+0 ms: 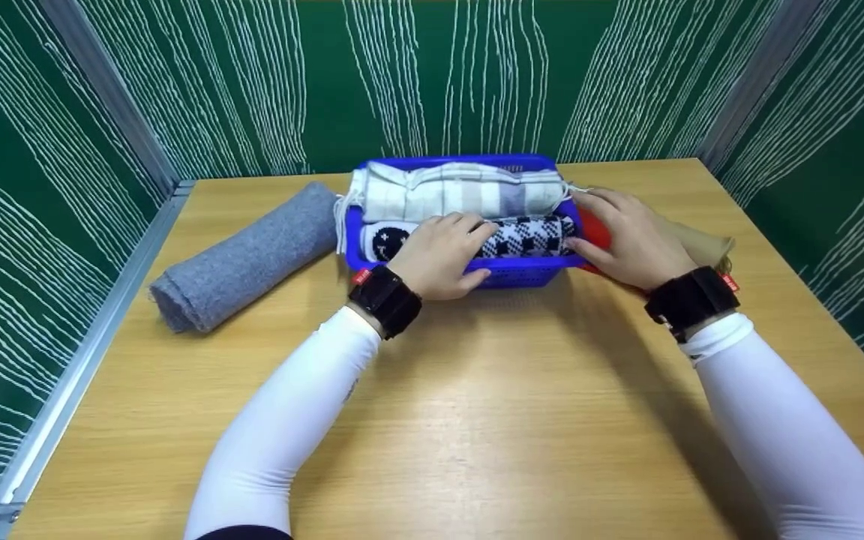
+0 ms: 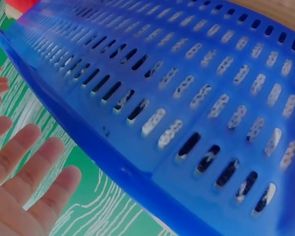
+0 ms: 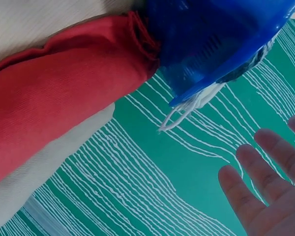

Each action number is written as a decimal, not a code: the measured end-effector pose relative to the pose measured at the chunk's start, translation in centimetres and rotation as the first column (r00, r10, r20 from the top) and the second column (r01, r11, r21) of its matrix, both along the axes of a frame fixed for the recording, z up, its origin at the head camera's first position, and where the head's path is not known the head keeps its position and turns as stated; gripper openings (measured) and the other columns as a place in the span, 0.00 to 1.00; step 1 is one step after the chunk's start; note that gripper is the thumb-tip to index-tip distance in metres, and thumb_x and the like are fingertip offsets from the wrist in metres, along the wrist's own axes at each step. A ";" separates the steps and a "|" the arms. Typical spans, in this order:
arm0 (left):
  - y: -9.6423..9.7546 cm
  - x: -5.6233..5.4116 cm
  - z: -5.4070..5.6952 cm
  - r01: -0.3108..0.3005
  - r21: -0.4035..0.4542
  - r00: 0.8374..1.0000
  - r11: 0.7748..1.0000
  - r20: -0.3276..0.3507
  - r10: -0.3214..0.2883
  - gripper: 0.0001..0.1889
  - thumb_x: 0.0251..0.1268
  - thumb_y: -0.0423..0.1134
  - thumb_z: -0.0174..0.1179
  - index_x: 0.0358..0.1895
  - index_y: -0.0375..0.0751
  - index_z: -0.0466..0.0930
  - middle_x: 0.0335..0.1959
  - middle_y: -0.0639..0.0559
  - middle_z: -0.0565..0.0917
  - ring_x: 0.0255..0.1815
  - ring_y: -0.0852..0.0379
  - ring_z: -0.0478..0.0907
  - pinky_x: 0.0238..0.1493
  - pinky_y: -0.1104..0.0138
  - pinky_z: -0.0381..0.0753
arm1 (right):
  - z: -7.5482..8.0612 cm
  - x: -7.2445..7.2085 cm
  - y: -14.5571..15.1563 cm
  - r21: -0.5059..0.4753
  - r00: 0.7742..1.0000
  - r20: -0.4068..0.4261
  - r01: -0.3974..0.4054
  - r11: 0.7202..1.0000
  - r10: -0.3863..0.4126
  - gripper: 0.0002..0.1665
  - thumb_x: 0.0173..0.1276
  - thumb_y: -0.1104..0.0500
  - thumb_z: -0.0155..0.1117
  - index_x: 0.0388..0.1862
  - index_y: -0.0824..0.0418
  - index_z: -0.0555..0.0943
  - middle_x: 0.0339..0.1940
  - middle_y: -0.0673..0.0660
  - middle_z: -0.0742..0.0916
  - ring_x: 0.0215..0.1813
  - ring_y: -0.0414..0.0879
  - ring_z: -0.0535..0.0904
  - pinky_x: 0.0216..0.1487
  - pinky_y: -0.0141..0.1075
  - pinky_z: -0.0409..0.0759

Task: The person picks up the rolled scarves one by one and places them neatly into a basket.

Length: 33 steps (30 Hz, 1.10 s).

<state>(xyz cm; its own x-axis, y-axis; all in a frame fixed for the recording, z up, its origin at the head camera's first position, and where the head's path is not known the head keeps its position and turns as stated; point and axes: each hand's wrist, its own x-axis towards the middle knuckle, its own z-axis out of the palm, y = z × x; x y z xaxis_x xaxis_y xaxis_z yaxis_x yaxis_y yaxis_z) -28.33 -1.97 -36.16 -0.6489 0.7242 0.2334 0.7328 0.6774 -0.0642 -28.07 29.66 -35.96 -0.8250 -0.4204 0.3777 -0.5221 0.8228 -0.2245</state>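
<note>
A blue perforated basket (image 1: 518, 275) holds two rolled scarves side by side. The pale plaid scarf (image 1: 462, 193) with white fringe lies at the back; the black-and-white patterned scarf (image 1: 533, 236) is in front. My left hand (image 1: 439, 256) is over the front scarf and the basket's near rim, its fingers (image 2: 54, 196) extended in the left wrist view. At the basket's right end is my right hand (image 1: 631, 238), thumb by the patterned scarf and fingertips near the plaid scarf's fringe. The right wrist view shows its fingers (image 3: 265, 172) spread and nearly straight.
A grey rolled cloth (image 1: 252, 259) lies diagonally on the wooden table (image 1: 462, 420) left of the basket. To the right, partly behind my hand, are a red rolled cloth (image 3: 73, 73) and a beige one (image 1: 694, 238). Green white-streaked panels (image 1: 432, 82) enclose the back and sides.
</note>
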 end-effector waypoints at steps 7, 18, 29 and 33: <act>0.5 0.0 -0.2 0.032 -0.016 0.999 0.999 0.000 -0.032 0.35 0.76 0.54 0.66 0.79 0.41 0.71 0.71 0.41 0.80 0.73 0.42 0.78 0.72 0.49 0.81 | 0.1 0.3 0.9 -0.017 0.999 0.042 -0.003 1.000 0.003 0.38 0.75 0.57 0.74 0.80 0.63 0.74 0.80 0.71 0.75 0.80 0.73 0.69 0.80 0.70 0.65; 1.0 0.2 -0.4 0.048 -0.022 0.999 0.999 -0.021 -0.048 0.35 0.75 0.54 0.68 0.78 0.42 0.71 0.71 0.42 0.80 0.70 0.42 0.79 0.74 0.50 0.80 | -0.1 0.4 2.3 -0.016 0.997 0.078 0.000 1.000 0.001 0.40 0.77 0.57 0.72 0.85 0.53 0.70 0.85 0.65 0.72 0.83 0.71 0.66 0.80 0.71 0.64; 1.6 0.3 -0.6 0.051 -0.073 0.999 0.996 -0.009 -0.052 0.36 0.77 0.55 0.65 0.81 0.44 0.68 0.75 0.43 0.78 0.76 0.43 0.76 0.78 0.50 0.76 | -0.2 0.7 3.5 0.045 0.985 0.155 0.067 0.997 -0.073 0.46 0.78 0.55 0.71 0.89 0.48 0.63 0.83 0.70 0.73 0.80 0.76 0.68 0.76 0.77 0.66; 1.7 0.4 -0.7 0.057 -0.071 0.998 0.996 -0.011 -0.058 0.36 0.77 0.55 0.65 0.81 0.45 0.69 0.75 0.44 0.78 0.76 0.44 0.77 0.78 0.50 0.77 | -0.2 0.8 3.9 0.075 0.973 0.198 0.107 0.991 -0.120 0.48 0.77 0.52 0.72 0.90 0.50 0.61 0.84 0.72 0.71 0.79 0.78 0.69 0.73 0.78 0.68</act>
